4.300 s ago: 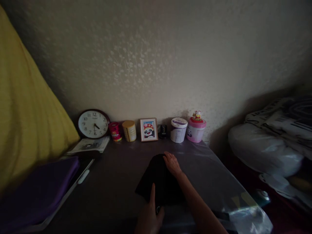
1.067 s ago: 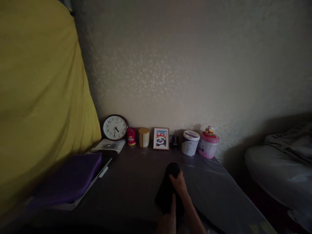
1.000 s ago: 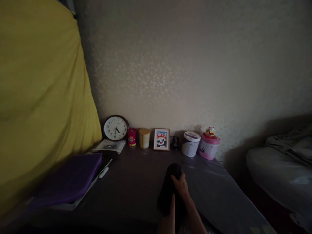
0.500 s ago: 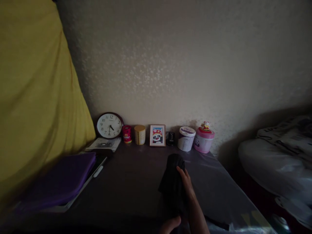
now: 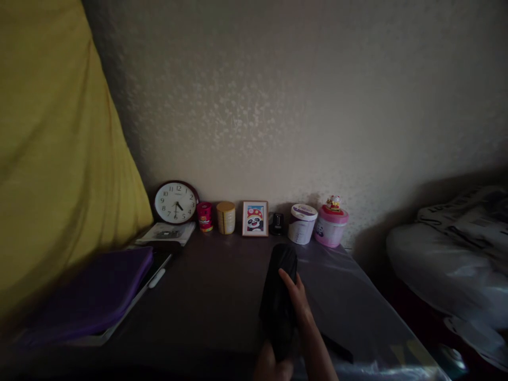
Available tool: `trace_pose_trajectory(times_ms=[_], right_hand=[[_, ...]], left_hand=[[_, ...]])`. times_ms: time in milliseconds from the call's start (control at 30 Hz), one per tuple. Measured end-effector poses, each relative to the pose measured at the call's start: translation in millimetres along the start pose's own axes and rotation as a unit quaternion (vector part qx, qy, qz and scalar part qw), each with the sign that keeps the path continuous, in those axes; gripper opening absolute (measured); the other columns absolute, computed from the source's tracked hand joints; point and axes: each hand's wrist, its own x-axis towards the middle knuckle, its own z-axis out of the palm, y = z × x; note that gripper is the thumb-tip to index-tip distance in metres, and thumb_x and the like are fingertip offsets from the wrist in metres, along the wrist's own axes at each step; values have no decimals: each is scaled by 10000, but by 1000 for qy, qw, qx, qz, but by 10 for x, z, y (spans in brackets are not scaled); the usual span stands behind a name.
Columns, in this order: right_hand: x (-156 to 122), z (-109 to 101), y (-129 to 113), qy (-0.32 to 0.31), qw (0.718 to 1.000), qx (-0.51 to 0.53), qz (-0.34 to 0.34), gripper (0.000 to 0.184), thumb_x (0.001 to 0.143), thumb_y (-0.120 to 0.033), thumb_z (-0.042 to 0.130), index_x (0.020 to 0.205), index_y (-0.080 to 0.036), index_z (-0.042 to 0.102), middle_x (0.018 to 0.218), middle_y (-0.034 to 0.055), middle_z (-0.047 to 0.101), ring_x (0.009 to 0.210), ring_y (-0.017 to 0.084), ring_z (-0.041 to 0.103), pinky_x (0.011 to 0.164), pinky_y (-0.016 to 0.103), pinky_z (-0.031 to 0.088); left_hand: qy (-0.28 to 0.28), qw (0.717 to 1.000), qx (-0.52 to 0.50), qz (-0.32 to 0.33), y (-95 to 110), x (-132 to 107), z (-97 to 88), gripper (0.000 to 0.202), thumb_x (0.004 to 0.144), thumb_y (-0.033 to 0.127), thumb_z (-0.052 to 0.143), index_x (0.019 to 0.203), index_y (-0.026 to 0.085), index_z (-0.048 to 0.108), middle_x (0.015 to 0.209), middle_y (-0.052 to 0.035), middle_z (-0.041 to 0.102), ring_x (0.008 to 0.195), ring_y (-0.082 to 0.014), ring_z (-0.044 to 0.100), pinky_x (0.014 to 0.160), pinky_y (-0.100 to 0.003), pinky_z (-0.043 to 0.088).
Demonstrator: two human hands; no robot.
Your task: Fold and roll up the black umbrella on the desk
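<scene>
A folded black umbrella (image 5: pixel 278 286) stands out over the table's near half, its far end toward the wall. Along its right side lies my right hand (image 5: pixel 297 297), fingers wrapped on the dark fabric. At the bottom edge of the view my left hand (image 5: pixel 273 366) closes round the umbrella's near end; its fingers are partly hidden and dim. A narrow black strip (image 5: pixel 337 347), perhaps a strap, extends to the right from behind my right forearm; I cannot tell whether it joins the umbrella.
Along the wall stand a clock (image 5: pixel 176 202), a red can (image 5: pixel 205 217), a yellow-lidded tin (image 5: pixel 226 218), a panda picture frame (image 5: pixel 255 218), a white tub (image 5: pixel 302 225) and a pink tub (image 5: pixel 330 227). A purple folder (image 5: pixel 91 296) lies left, by a yellow curtain (image 5: pixel 59 159).
The umbrella's fabric has drawn in and looks narrower. My left hand has moved from a raised thumb to a grip round the near end. My right hand has shifted slightly left.
</scene>
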Motion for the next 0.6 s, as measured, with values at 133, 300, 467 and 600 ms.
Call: trace_pose_trajectory(times_ms=[133, 300, 467, 600], right_hand=[[39, 46, 67, 33, 998, -16, -41, 581, 526, -458, 746, 991, -148, 586, 874, 51, 689, 862, 245, 628, 716, 293, 497], [80, -33, 99, 5, 1000, 30, 0, 615, 568, -489, 717, 1068, -159, 576, 931, 49, 689, 894, 241, 629, 719, 285, 504], [58, -100, 50, -28, 996, 61, 51, 559, 602, -516, 677, 1010, -138, 624, 925, 65, 692, 905, 246, 630, 732, 300, 509], [13, -66, 37, -32, 998, 49, 37, 567, 573, -489, 710, 1014, -147, 612, 920, 63, 693, 882, 246, 636, 726, 303, 507]], left_hand=[[49, 992, 68, 89, -15, 91, -39, 616, 682, 212, 510, 1266, 66, 380, 1251, -158, 507, 1199, -222, 428, 988, -274, 294], [-48, 990, -48, 126, 197, -21, -171, 554, 665, 277, 574, 1193, 152, 462, 1101, -80, 602, 1079, -217, 513, 919, -286, 359], [-192, 968, -163, 7, 284, -87, -169, 297, 685, 458, 513, 783, 180, 545, 491, 57, 472, 392, -84, 416, 495, -243, 368], [-151, 976, -154, -22, 245, -48, -89, 364, 676, 350, 536, 997, 182, 506, 444, 97, 431, 368, -90, 400, 478, -236, 362]])
